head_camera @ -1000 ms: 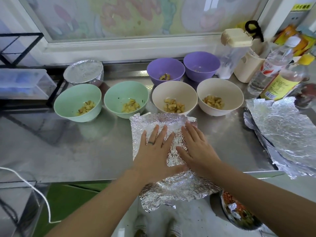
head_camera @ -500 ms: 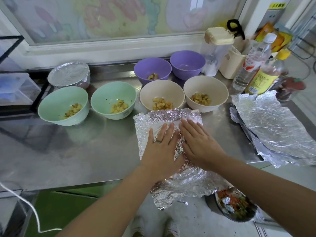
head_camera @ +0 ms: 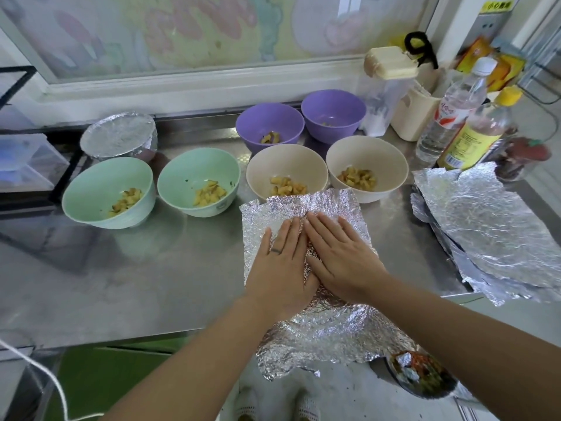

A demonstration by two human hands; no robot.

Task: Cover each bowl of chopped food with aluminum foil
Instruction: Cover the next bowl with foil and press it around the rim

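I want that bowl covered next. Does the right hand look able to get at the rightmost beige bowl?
Probably yes. The right hand lies flat and empty on the foil sheet, and the rightmost beige bowl stands just beyond the sheet's far edge, nothing between them.

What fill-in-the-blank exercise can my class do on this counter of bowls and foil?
1. The left hand and right hand press flat on a crinkled sheet made of ____.
2. Counting the covered bowl at back left, the bowls already covered number ____.
3. The rearmost open bowl is coloured ____.

Missing words: foil; one; purple.
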